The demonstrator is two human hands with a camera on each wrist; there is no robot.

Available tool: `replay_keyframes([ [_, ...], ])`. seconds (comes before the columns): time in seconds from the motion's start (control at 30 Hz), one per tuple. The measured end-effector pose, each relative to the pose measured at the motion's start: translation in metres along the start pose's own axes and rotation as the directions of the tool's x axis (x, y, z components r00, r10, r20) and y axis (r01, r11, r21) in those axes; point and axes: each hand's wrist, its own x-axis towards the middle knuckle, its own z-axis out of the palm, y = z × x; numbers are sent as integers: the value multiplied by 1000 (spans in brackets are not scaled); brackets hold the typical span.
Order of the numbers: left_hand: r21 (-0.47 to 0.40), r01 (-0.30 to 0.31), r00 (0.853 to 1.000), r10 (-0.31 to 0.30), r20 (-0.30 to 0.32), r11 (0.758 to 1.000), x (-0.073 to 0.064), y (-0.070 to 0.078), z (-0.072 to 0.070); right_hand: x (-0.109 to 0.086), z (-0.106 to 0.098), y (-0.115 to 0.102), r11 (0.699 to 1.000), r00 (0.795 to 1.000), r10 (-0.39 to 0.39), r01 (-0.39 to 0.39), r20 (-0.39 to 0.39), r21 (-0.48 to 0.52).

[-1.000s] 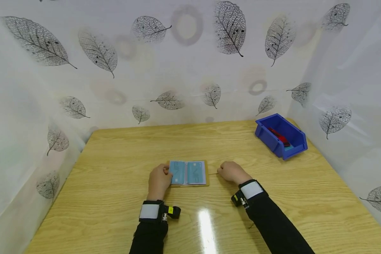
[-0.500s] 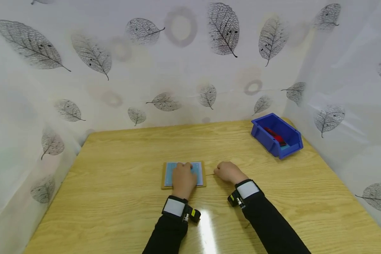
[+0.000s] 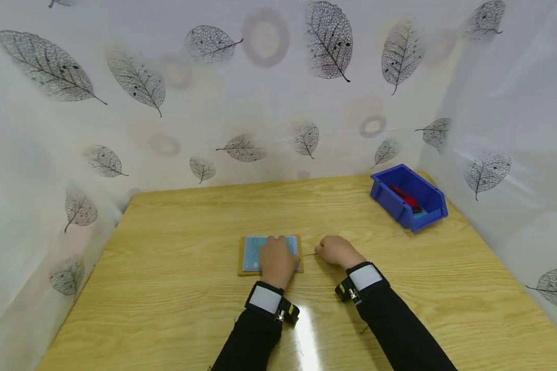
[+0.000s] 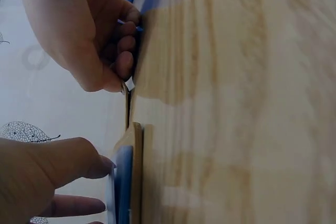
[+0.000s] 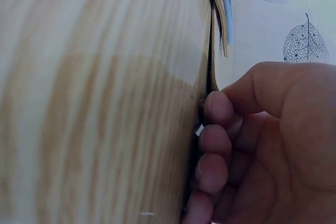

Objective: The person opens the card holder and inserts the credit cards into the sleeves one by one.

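A tan card holder [image 3: 252,255] with clear pages and blue cards lies open on the table. My left hand [image 3: 277,262] is over its right part, thumb near the right edge. In the left wrist view, that hand's straight thumb and fingers [image 4: 79,205] touch the outer face of the pages. To the right, my right hand [image 3: 339,251] pinches the end of a thin tan strap [image 5: 214,59] running from the cover. Its thumb and index finger hold the strap just off the table, the other fingers curled. Much of the pages is hidden beneath my left hand.
A blue bin [image 3: 393,207] stands at the table's back right, holding red items [image 3: 405,198] and something light blue. The wood-grain table [image 3: 185,309] meets a leaf-print curtain [image 3: 269,103] at the back and sides.
My left hand has gone from the holder's left edge to its right part, turning a page over. The spread's middle fold is no longer visible. My right hand stays on the strap.
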Motion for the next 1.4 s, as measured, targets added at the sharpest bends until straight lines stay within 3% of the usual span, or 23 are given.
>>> replay_keyframes([
  [0.13,-173,21,999,-13,43,985,3,-6,-8,0,-1,0,1000,1000,-6,6,2,-10],
  [0.27,-388,50,996,-17,88,920,4,-18,-22,-1,-1,1,1000,1000,-14,14,0,-12],
  [0.37,-455,66,996,-29,90,888,4,-30,-35,-2,-2,0,1000,1000,-23,22,-7,-19],
  [0.53,-459,108,994,-88,63,882,4,-50,-46,-2,-2,1,1000,1000,-9,9,7,2],
  [0.63,-457,130,991,-116,58,880,3,-63,-46,-3,-2,2,1000,1000,7,-7,17,20],
  [0.87,-412,144,989,-148,22,900,2,-84,-42,-4,-1,2,1000,1000,1,-1,18,27],
  [1.2,-375,143,981,-181,-68,916,-1,-86,-40,-4,-3,-2,1000,1000,1,-1,1,23],
  [1.4,-364,153,978,-195,-79,919,-6,-87,-40,-4,-2,-6,1000,1000,1,-1,1,21],
])
